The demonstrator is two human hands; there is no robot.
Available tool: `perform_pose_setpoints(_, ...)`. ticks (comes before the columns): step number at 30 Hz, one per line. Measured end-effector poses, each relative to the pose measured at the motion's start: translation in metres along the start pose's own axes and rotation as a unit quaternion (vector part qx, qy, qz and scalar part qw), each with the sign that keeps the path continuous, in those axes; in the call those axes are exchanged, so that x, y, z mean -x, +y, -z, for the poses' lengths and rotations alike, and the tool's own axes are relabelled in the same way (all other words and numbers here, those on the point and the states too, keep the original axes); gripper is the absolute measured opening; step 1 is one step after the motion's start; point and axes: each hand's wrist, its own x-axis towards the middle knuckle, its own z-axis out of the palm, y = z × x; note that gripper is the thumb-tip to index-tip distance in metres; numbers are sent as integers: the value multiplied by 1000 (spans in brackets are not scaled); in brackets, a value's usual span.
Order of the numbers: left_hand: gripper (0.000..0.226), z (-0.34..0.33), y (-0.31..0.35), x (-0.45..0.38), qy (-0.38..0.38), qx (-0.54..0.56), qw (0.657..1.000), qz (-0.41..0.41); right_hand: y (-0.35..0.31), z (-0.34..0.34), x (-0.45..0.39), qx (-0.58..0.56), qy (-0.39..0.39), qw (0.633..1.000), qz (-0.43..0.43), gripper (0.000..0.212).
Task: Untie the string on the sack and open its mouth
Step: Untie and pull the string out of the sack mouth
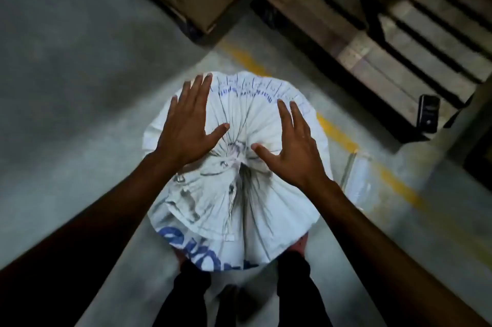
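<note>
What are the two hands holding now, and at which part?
Nothing is held. The left hand and right hand are spread open, fingers apart, over the white sack, on either side of its gathered neck.

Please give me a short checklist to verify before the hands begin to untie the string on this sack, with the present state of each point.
1. Sack stands upright between the person's legs: ok.
2. Mouth gathered into a tied neck at the centre, within reach: ok.
3. String and its knot can be seen clearly: cannot tell, the folds hide it.
4. Left hand empty, fingers spread: ok.
5. Right hand empty, fingers spread: ok.
6. A hand already grips the neck: not ok, both only hover or rest beside it.
</note>
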Motion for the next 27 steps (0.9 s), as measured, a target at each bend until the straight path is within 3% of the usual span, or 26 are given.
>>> perform_pose_setpoints(3, 92, -32, -11, 2, -36, 69, 997, 7, 20, -36, 11, -49, -12, 996, -70, 106)
perform_pose_setpoints(7, 61, -58, -16, 5, -81, 124, 989, -9, 32, -80, 26, -106, -8, 988, -114, 96)
perform_pose_setpoints(11, 26, -71, -13, -1, -140, 234, 962, 10, 41, -100, 26, -118, 27, 984, -134, 47)
perform_pose_setpoints(14, 16, -81, -12, -1, -187, 283, 940, 42, 46, -104, 23, -121, 33, 986, -114, 16)
perform_pose_setpoints(20, 11, -91, -16, -10, -229, 248, 941, 29, 59, -110, 18, -137, -16, 989, -55, 13)
perform_pose_setpoints(24, 6, -92, -20, -15, -223, 257, 939, 47, 56, -112, 15, -141, 71, 987, -23, 17)
perform_pose_setpoints(27, 11, -92, -29, -10, -169, 326, 926, 87, 34, -119, 13, -285, 162, 939, -106, 18)
